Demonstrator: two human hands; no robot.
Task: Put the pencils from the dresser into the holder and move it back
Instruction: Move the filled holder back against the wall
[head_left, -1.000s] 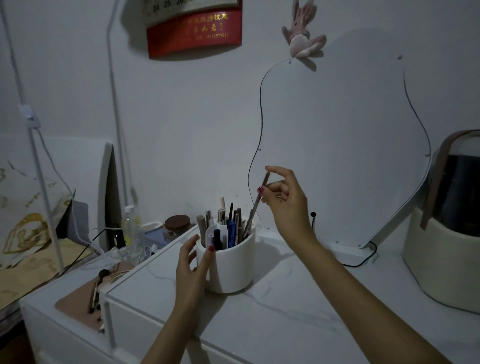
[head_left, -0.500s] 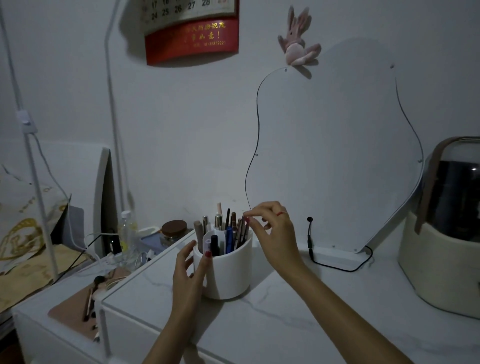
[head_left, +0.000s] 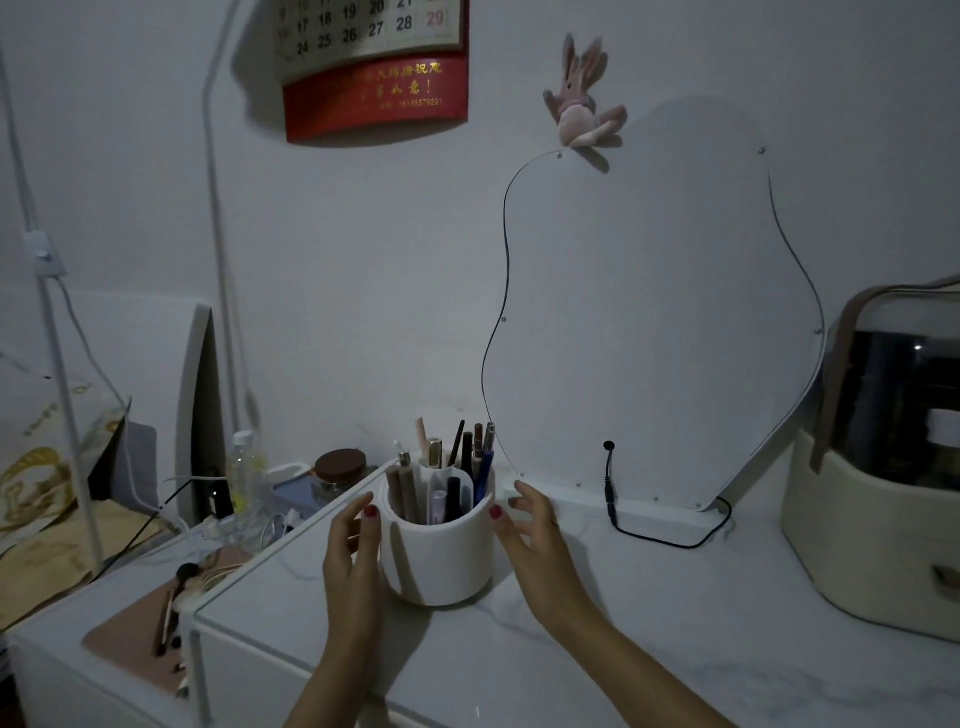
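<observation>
A white round holder (head_left: 441, 558) stands on the white marble dresser top (head_left: 649, 634), near its left edge. Several pencils, pens and makeup sticks (head_left: 457, 467) stand upright inside it. My left hand (head_left: 350, 551) cups the holder's left side, thumb at the rim. My right hand (head_left: 535, 540) rests against its right side, thumb on the rim and fingers spread behind. Both hands flank the holder; no pencil is in either hand.
A wavy white mirror (head_left: 649, 322) with a black cable (head_left: 613, 499) stands just behind the holder. A cream case with a dark window (head_left: 883, 467) sits at right. A lower shelf at left holds a bottle (head_left: 247, 467), a jar (head_left: 340, 470), and brushes (head_left: 171, 608).
My right hand dropped the pencil into the holder, let go, and came down to the holder's right side. The left hand stayed on the left side.
</observation>
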